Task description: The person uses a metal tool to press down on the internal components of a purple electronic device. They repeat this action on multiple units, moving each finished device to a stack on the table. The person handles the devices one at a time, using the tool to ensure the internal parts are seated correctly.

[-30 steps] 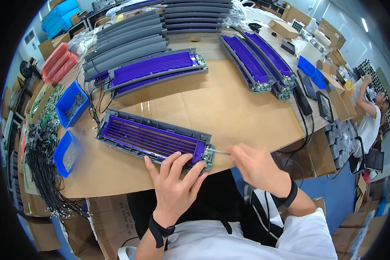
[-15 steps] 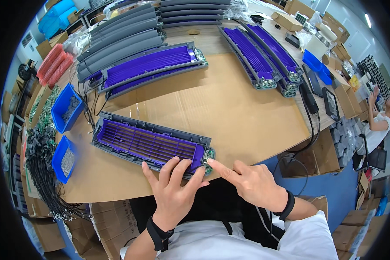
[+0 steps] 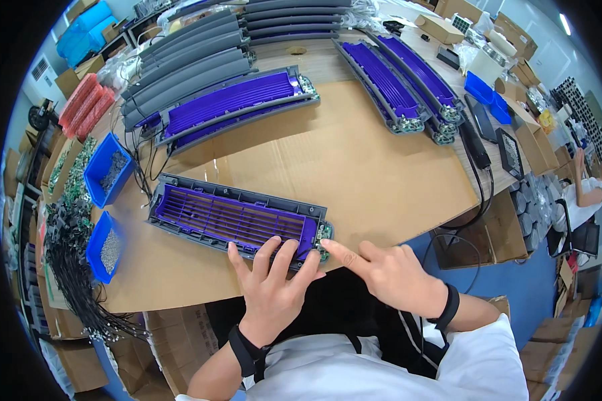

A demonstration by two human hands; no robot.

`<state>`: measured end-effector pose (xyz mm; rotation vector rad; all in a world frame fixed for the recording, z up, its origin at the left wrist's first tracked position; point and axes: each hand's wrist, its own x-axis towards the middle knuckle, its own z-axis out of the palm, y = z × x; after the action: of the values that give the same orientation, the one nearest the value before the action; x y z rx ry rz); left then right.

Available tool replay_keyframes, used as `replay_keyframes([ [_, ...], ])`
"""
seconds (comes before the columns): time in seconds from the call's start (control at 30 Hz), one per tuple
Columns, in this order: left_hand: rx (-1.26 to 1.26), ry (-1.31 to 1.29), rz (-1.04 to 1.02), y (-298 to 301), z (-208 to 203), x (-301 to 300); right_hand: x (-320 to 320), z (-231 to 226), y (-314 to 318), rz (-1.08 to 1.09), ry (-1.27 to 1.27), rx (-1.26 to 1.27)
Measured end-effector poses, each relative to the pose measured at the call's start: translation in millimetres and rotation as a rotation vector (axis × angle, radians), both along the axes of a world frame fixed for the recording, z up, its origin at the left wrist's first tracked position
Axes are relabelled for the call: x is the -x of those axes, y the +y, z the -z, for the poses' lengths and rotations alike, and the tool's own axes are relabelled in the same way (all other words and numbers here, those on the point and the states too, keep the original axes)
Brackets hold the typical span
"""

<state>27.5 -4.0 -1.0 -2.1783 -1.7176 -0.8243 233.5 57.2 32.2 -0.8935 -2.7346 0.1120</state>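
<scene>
Left hand (image 3: 272,289): fingers wide, on the frame (image 3: 234,216).
Right hand (image 3: 396,279): fingertip at the board (image 3: 327,232); cannot tell if it holds anything.
Best touch: soft, frame steady.

Two hands (image 3: 272,284), one purple-slatted housing (image 3: 229,215) beneath them, two blue bins (image 3: 95,252) at left, one round tabletop hole (image 3: 295,50), one co-worker (image 3: 591,195)
</scene>
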Motion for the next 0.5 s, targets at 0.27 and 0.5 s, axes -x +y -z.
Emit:
replay_keyframes([
  [0.27, -0.061, -0.339, 0.041, 0, 8, 4, 12, -4, 26, -0.004, 1.079, 0.813],
  [0.5, -0.039, -0.376, 0.015, -2, 2, 2, 7, -1, 24, 0.23, 0.662, 0.274],
])
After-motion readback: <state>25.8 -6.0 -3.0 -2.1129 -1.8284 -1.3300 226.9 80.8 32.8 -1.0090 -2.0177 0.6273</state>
